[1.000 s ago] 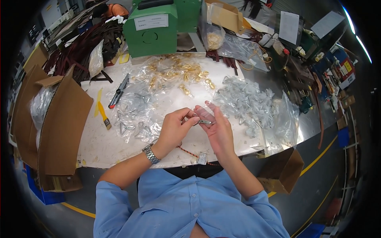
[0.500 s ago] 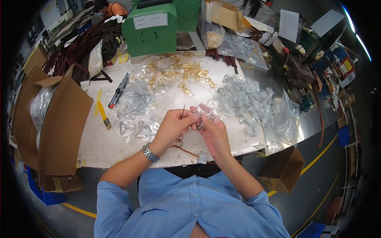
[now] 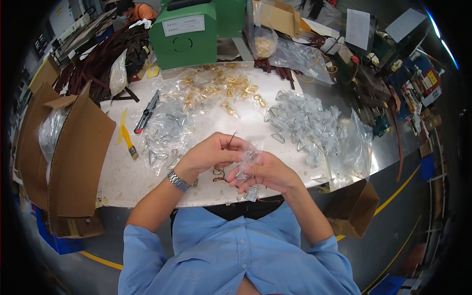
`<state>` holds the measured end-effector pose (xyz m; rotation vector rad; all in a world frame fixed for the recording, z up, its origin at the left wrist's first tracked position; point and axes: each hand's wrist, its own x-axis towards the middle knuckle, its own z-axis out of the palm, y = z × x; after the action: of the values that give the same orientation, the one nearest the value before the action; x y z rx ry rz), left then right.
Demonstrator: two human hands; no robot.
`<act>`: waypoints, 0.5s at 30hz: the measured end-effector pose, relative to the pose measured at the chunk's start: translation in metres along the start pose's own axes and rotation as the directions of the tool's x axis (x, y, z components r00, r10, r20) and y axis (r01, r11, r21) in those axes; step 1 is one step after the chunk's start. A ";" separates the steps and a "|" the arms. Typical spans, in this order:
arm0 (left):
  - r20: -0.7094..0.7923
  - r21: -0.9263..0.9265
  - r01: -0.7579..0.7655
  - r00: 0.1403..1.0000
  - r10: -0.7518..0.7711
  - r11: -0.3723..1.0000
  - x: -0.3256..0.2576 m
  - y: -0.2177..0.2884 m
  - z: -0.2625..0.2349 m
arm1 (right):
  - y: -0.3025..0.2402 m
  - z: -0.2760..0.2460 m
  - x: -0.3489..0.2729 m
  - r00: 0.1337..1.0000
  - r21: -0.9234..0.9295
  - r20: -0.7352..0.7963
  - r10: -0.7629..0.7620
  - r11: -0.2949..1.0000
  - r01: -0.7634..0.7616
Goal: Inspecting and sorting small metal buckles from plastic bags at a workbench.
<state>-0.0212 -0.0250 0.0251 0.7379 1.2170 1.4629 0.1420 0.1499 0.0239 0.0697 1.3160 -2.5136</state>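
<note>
Both forearms come up from the lower edge and bend inward, hands meeting over the near edge of the worktable (image 3: pixel 123 182), about mid-width. Left hand (image 3: pixel 209 155) curled, palm down, wristwatch (image 3: pixel 178 181) on the wrist; its fingers are pinched together on a thin dark strip (image 3: pixel 231 139) whose tip pokes up above the knuckles. Right hand (image 3: pixel 268 172) cupped, palm partly up, fingers closed around a small clear plastic bag (image 3: pixel 250 158) with a metal piece inside; exact count inside cannot be told. Bag sits between the two hands, touching both. One small tag (image 3: pixel 251 193) lies at the near edge just below the right hand.

Counts: two hands, one bag held, one strip. On the table, three loose heaps: silver triangle rings in bags (image 3: pixel 164 140) left of the hands, gold fittings (image 3: pixel 216 91) toward the far edge, clear-bagged silver rings (image 3: pixel 307 123) at the right side. One yellow-handled tool (image 3: pixel 129 143) and one red-black cutter (image 3: pixel 146 112) near the left edge. One green machine (image 3: pixel 184 34) at the far edge. Open cardboard box (image 3: pixel 73 152) off the left edge.
</note>
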 end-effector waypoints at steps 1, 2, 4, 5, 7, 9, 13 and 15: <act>0.007 0.006 0.003 1.000 -0.003 1.000 0.001 -0.003 0.004 | 0.002 0.000 0.001 0.999 0.004 0.041 0.032 0.999 -0.032; 0.014 0.012 0.006 1.000 -0.006 1.000 0.002 -0.007 0.006 | 0.003 -0.001 0.001 0.995 0.006 0.083 0.063 0.998 -0.064; -0.015 0.027 -0.003 1.000 0.004 1.000 0.003 -0.009 0.007 | 0.007 -0.005 0.000 0.996 -0.053 0.057 0.071 0.996 -0.068; -0.023 0.040 -0.024 0.999 0.025 0.999 0.001 -0.009 0.006 | 0.007 -0.007 -0.001 0.996 -0.113 0.032 0.081 0.991 -0.077; -0.033 0.050 -0.047 0.998 0.048 0.998 -0.001 -0.004 0.007 | -0.005 -0.006 -0.014 0.988 0.052 0.121 0.096 0.993 -0.103; -0.098 0.139 -0.144 0.982 0.158 0.980 -0.001 -0.002 0.009 | -0.005 -0.009 -0.017 0.973 0.213 0.209 0.096 0.967 -0.141; -0.072 0.067 -0.096 0.992 0.101 0.993 -0.001 -0.009 0.007 | 0.017 -0.006 -0.007 0.985 0.406 0.159 0.073 0.904 -0.133; 0.012 -0.042 -0.113 0.993 0.114 0.993 -0.001 -0.012 0.008 | 0.027 -0.008 -0.005 0.990 0.401 0.137 0.038 0.911 -0.090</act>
<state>-0.0100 -0.0241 0.0162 0.7994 1.1466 1.5684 0.1538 0.1431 -0.0006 0.0410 0.7123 -2.6439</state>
